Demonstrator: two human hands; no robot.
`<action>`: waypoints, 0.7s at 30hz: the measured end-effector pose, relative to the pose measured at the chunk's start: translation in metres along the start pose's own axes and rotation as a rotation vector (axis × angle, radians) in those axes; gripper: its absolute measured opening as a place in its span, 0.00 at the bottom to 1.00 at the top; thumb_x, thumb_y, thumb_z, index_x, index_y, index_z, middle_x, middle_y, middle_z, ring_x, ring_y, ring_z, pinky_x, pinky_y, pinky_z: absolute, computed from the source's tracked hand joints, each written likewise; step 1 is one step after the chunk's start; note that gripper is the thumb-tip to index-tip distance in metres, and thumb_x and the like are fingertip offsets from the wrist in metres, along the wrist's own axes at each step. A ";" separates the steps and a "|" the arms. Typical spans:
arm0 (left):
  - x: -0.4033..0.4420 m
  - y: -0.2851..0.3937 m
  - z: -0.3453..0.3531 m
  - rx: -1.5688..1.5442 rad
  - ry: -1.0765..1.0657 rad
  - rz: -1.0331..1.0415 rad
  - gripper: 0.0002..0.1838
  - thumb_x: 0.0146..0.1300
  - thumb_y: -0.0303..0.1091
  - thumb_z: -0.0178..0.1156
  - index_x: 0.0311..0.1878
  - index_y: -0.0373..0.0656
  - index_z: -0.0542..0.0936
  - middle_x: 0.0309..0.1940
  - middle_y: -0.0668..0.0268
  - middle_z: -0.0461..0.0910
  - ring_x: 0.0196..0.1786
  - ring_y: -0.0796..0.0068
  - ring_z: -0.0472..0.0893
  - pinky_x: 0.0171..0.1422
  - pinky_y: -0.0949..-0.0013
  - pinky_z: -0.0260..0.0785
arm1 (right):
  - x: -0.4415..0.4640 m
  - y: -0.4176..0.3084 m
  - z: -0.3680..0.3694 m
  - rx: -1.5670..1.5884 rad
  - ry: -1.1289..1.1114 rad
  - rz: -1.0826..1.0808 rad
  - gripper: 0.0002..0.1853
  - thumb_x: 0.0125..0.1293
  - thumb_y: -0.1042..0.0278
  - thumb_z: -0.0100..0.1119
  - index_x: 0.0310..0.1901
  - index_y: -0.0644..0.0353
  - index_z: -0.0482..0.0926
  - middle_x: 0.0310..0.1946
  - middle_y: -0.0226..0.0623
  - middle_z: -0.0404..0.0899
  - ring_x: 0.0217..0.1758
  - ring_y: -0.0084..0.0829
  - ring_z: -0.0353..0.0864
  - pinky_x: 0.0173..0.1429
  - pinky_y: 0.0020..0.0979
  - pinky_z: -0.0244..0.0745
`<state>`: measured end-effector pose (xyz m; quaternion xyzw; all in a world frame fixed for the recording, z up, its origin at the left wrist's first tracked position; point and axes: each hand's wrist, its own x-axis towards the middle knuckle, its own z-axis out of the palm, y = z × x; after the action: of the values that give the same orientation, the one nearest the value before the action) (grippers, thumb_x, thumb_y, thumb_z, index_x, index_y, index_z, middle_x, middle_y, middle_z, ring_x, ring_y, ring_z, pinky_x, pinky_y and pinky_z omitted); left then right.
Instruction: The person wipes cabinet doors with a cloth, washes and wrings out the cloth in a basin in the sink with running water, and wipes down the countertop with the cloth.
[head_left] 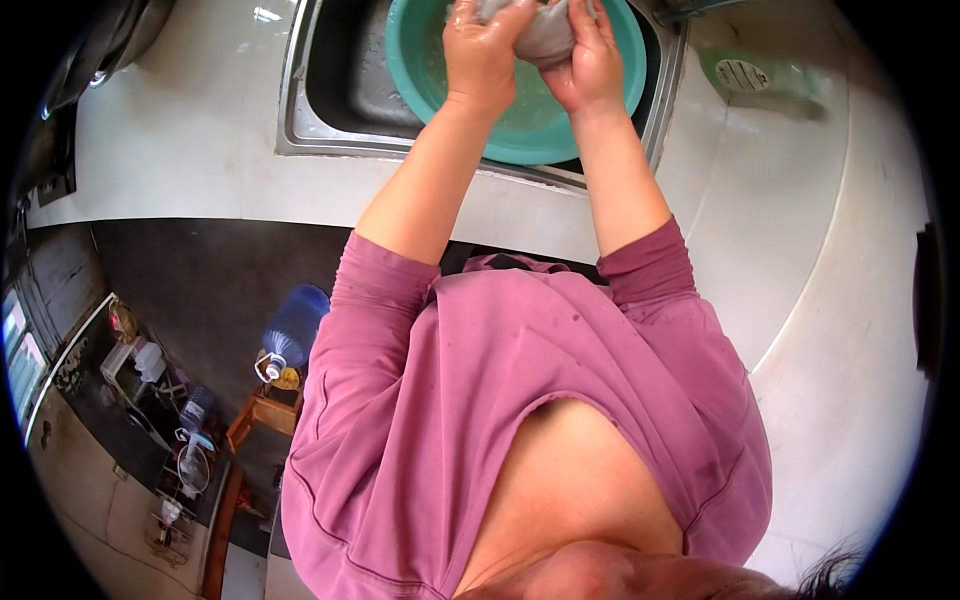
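Note:
A wet, pale grey cloth is bunched between my two hands at the top of the head view. My left hand grips its left side, and my right hand has its fingers around the right side. Both hands are over a round turquoise basin with cloudy water in it. The basin rests in a metal sink. Part of the cloth and some fingertips are cut off by the upper edge.
A clear bottle with greenish liquid lies on the white counter right of the sink. A faucet is at the top right. Dark pans are at the upper left. Behind me are a blue water jug and a wooden stool.

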<state>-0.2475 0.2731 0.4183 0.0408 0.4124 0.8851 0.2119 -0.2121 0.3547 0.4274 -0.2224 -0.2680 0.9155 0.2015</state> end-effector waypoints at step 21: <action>0.035 0.011 0.026 -0.625 0.429 -0.138 0.15 0.61 0.40 0.49 0.20 0.44 0.68 0.16 0.68 0.67 0.22 0.71 0.70 0.29 0.67 0.65 | 0.009 0.007 0.004 0.042 -0.281 -0.125 0.14 0.60 0.64 0.54 0.46 0.58 0.70 0.40 0.35 0.73 0.45 0.27 0.71 0.54 0.30 0.66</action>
<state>-0.2770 0.2993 0.4401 -0.2396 0.1596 0.9402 0.1822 -0.2229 0.3519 0.4237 -0.0706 -0.2879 0.9286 0.2234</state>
